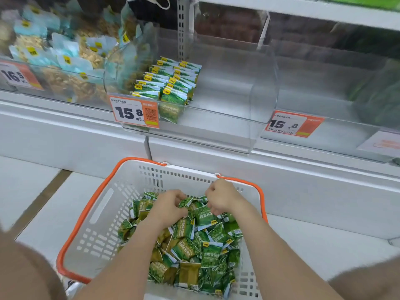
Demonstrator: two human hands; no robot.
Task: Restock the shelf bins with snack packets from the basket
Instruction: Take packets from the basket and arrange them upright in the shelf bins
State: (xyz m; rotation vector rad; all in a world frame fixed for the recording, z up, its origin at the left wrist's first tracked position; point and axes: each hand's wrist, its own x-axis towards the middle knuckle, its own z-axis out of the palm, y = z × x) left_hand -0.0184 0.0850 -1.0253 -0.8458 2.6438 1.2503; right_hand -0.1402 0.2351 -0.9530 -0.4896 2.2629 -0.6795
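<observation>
1. At the far left, a shelf bin [65, 83] is piled with pale blue nut bags [65, 50], and a price tag [19, 75] hangs on its front.
2. Next to it stands a clear middle bin [249, 126]. Its left part holds two neat rows of upright green packets [171, 81]; the rest of its floor is bare.
3. An orange and white tag [135, 112] reading 15.8 is fixed to the front left corner of that bin.
4. Below the shelf, a white basket [97, 224] with an orange rim sits on the pale floor, just in front of the shelf base.
5. A heap of loose packets [194, 245], green like those in the bin, fills the right part of the basket.
6. The left hand [168, 208] reaches into the far end of the heap, its fingers curled and pinching one of the loose packets.
7. The right hand [220, 200] is just beside it, fingers bent down and grasping the loose packets at the top of the heap.
8. Farther right, a second 15.8 tag [292, 124] hangs on another clear bin [324, 94], whose blurred contents look dark green.
</observation>
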